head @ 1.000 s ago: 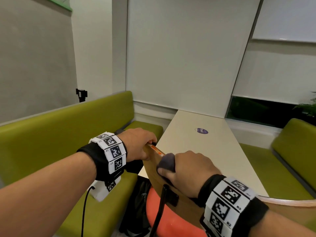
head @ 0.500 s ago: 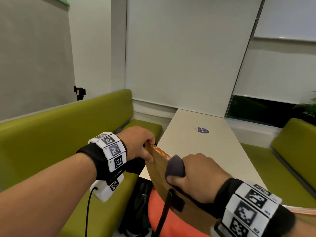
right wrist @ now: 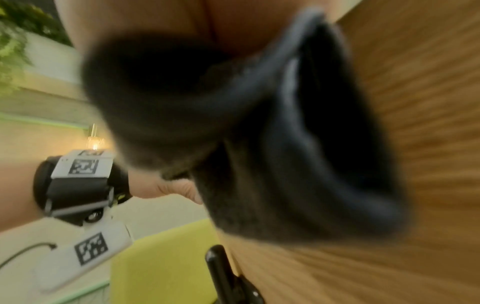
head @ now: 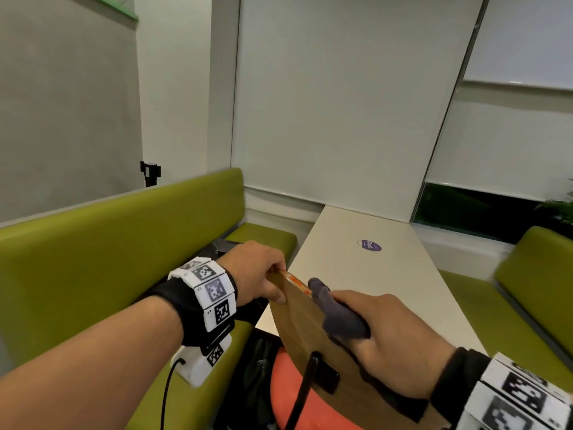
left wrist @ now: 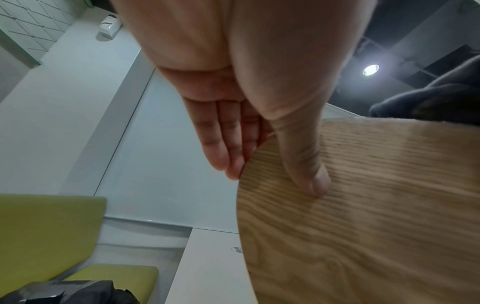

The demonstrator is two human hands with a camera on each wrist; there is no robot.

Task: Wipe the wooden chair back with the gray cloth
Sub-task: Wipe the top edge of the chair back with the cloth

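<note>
Right now your left hand (head: pixel 254 271) pinches the top left corner of the chair back (head: pixel 297 330): in the left wrist view the thumb (left wrist: pixel 306 164) lies flat on the near wood face (left wrist: pixel 363 205) and the fingers (left wrist: pixel 223 144) wrap behind the edge. Your right hand (head: pixel 390 339) grips the cloth (head: pixel 338 315), fingers curled round it, bunched up and pressed against the chair back just below its top edge, a short way right of your left hand. One end of the cloth pokes up past the rim. In the right wrist view the cloth (right wrist: pixel 259 127) is a dark folded wad lying on the wood grain (right wrist: pixel 415 102), blurred, so finger detail there can't be told. The chair back stands tilted, its orange-striped top edge (head: pixel 296 280) showing between your hands, with a black frame post (head: pixel 305 386) and bracket on the near face and an orange seat (head: pixel 297 408) below. The chair sits at the near end of a white table (head: pixel 356 274) carrying a purple sticker (head: pixel 371 245). A green bench (head: pixel 93 243) runs along the left with a dark bag (head: pixel 248 383) by it, another green bench (head: pixel 539 274) on the right. Both wrists wear black bands with marker tags (head: pixel 214 290).
</note>
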